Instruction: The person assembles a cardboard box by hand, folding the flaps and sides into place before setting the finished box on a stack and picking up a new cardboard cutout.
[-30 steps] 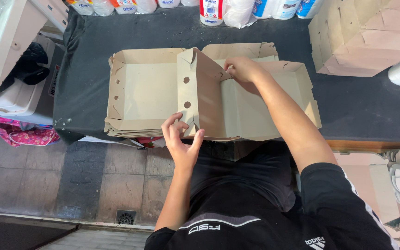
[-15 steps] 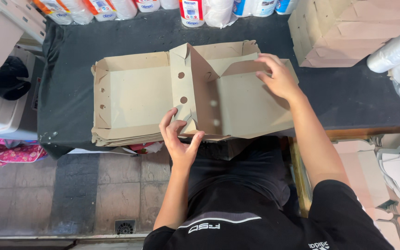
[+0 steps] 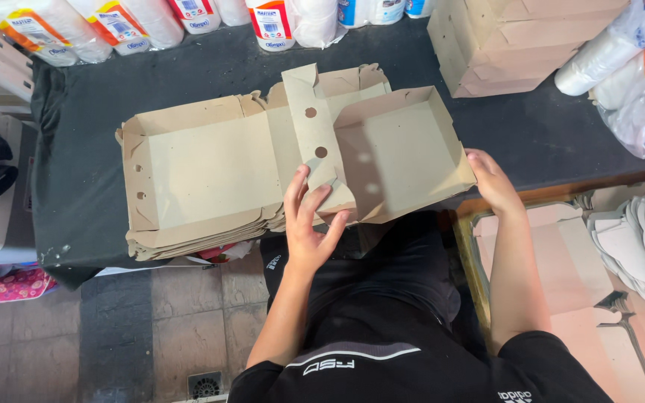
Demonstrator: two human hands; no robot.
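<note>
A brown cardboard box blank [image 3: 404, 149] is half folded on top of a stack of flat blanks [image 3: 203, 172] at the near edge of a black-covered table [image 3: 83, 134]. Its right half stands up as a tray with raised walls. My left hand [image 3: 309, 224] presses the near corner flap beside the upright wall with two round holes. My right hand [image 3: 493, 181] grips the tray's near right corner from outside.
A pile of folded cardboard boxes [image 3: 509, 45] stands at the back right. Wrapped paper rolls [image 3: 270, 19] line the far edge. Plastic-wrapped white items [image 3: 636, 75] lie at the right, with flat pale blanks [image 3: 636, 246] below. A tiled floor [image 3: 151, 336] lies at the left.
My right hand slid from the box's far side wall to its near right corner. The right half now stands as a tray. My left hand stayed at the near flap.
</note>
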